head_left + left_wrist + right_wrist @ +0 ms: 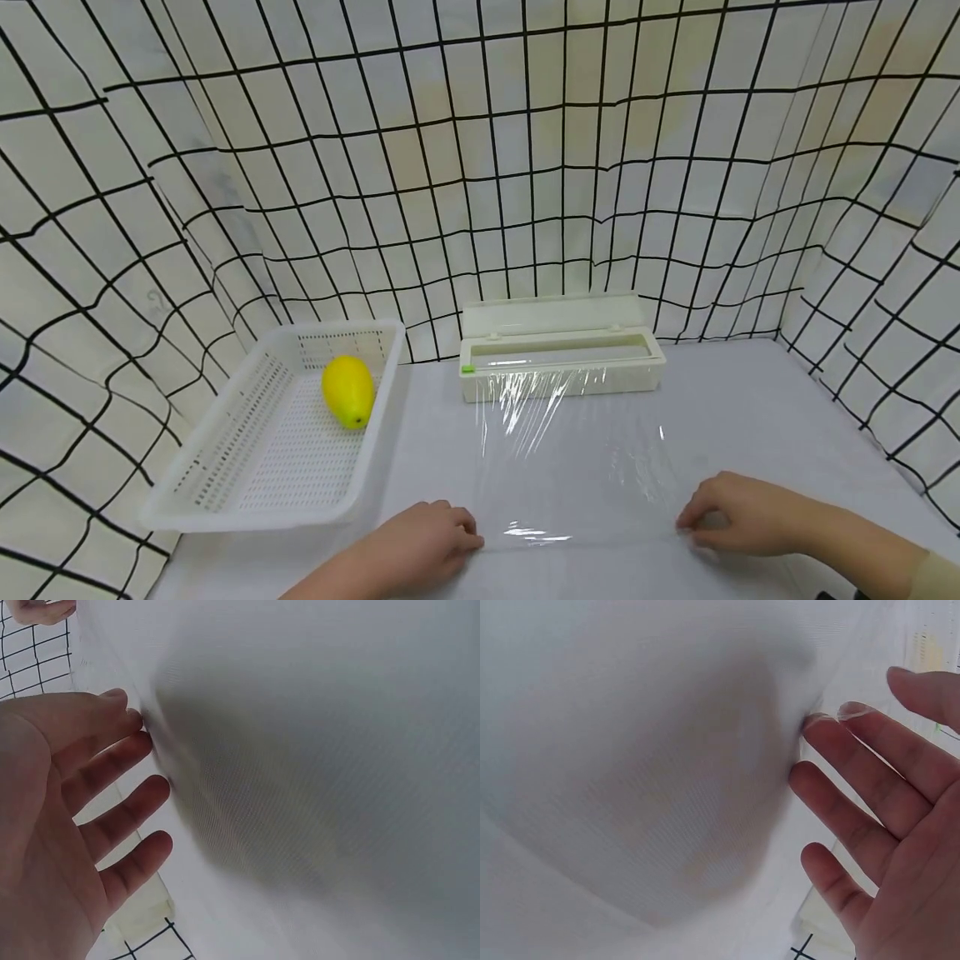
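Note:
A sheet of clear plastic wrap stretches over the white table from a cream wrap dispenser whose lid stands up. At the sheet's near left corner, my left hand pinches the film between thumb and index finger; its other fingers are spread in the left wrist view. My right hand is at the near right corner, fingertips against the tabletop. In the right wrist view, film clings to the index and middle fingertips, and the thumb stands apart from them.
Left of the wrap, a white perforated basket holds a yellow papaya-like fruit. A black wire grid backed with white sheeting encloses the table at the back and sides. Something small and dark shows at the bottom right edge.

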The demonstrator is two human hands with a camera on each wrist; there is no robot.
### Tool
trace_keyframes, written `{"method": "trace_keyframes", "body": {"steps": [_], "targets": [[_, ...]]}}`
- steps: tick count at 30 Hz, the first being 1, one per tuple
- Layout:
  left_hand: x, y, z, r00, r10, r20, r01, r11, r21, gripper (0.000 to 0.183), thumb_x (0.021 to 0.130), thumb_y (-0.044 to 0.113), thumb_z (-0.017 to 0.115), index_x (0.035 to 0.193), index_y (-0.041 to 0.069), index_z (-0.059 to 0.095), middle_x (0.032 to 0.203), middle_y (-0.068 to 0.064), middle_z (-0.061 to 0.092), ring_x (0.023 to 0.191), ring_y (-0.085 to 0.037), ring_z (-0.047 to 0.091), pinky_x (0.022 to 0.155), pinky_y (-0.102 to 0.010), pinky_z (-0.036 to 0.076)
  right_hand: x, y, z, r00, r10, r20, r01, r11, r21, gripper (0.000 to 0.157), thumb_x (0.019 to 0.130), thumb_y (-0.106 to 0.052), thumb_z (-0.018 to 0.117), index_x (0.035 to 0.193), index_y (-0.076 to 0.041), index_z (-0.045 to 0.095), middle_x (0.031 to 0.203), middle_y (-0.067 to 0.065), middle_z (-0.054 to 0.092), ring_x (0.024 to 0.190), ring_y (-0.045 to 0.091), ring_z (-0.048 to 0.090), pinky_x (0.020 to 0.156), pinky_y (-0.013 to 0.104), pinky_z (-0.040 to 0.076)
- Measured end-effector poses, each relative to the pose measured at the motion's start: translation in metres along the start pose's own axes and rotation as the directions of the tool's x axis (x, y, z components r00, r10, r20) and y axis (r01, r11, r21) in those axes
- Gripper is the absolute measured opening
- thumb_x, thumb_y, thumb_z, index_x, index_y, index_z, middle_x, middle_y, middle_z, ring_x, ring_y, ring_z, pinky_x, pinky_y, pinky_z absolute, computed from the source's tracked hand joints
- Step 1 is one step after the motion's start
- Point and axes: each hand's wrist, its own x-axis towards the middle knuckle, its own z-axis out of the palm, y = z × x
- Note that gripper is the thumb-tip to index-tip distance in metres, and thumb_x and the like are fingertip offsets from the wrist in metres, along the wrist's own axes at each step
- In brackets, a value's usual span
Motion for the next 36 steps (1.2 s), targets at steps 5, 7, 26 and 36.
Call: {"method": "trace_keyframes", "body": {"steps": [5,7,26,36], "targets": [[-0.01,0.002,0.001,0.995,0.079,-0.066,-0.073,0.993,0.087,0.025,0.086,0.022,0.07,0.111,0.027,0.073,0.108,0.015,0.066,0.092,-0.01,0.058,0.074,-0.026,0.048,-0.007,-0.003,-0.002,1.0,-0.02,-0.013,0.019,0.999,-0.036,0.02,0.091,-0.04,0.069,0.109,-0.031,0.074,0.103,-0.025,0.064,0.097,0.0,0.059,0.082,0.035,0.053],[-0.012,0.002,0.002,0.988,0.111,-0.103,-0.099,0.989,0.108,0.025,0.085,0.021,0.07,0.11,0.026,0.073,0.109,0.015,0.066,0.092,-0.01,0.058,0.072,-0.025,0.047,-0.008,-0.003,-0.002,0.999,-0.034,-0.022,0.033,0.999,-0.039,0.02,0.092,-0.039,0.069,0.109,-0.03,0.074,0.104,-0.024,0.064,0.098,0.001,0.06,0.083,0.035,0.053],[-0.027,-0.003,0.012,0.997,-0.005,-0.073,-0.005,0.991,-0.137,0.018,0.09,0.026,0.07,0.108,0.024,0.073,0.114,0.009,0.062,0.096,-0.009,0.058,0.082,-0.029,0.05,-0.005,0.005,0.001,0.999,-0.039,-0.033,0.041,0.997,0.058,0.009,0.095,-0.034,0.066,0.102,-0.03,0.072,0.099,-0.021,0.063,0.089,-0.003,0.057,0.072,0.028,0.053],[-0.029,-0.006,0.017,0.995,-0.043,-0.095,0.022,0.978,-0.209,0.016,0.092,0.027,0.069,0.108,0.025,0.073,0.108,0.015,0.062,0.095,-0.006,0.057,0.083,-0.028,0.05,-0.002,0.006,-0.003,0.997,-0.056,-0.053,0.059,0.996,0.07,0.012,0.094,-0.032,0.068,0.104,-0.026,0.072,0.1,-0.019,0.064,0.088,-0.001,0.058,0.072,0.028,0.053]]}}
